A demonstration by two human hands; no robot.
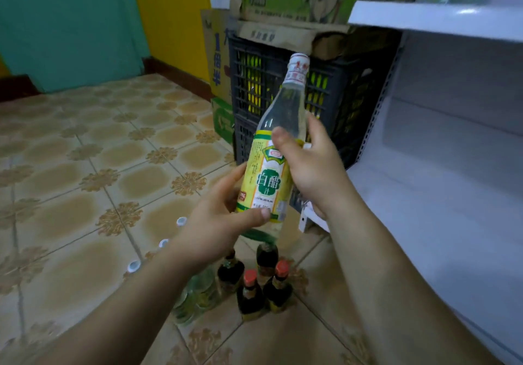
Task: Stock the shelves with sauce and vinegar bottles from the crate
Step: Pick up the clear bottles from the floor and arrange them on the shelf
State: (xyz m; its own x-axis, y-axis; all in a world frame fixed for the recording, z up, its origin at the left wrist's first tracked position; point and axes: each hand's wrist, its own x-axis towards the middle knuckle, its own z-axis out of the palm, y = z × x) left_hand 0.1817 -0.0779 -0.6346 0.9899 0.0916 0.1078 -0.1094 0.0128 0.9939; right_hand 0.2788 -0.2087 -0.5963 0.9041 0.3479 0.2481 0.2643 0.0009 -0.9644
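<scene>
Gripping the vinegar bottle (266,183) in both hands, the person held it in the air just left of the shelf (424,195), its cap tilted toward the shelf. The left hand (220,223) curled round the lower label, thumb across the front, seemingly to carry the weight. The right hand (311,166) wrapped the shoulder, thumb pressing the upper label, probably to steer the neck. Left of the shelf stood a dark crate (254,81), behind the bottle's neck. On the floor below the shelf's front edge stood dark sauce bottles (250,294) and clear bottles (198,294), the latter partly hidden by the left forearm. What showed of the shelf's lower board lay bare, but an upper board (424,16) overhung it, an edge the tall cap would likely need to clear.
</scene>
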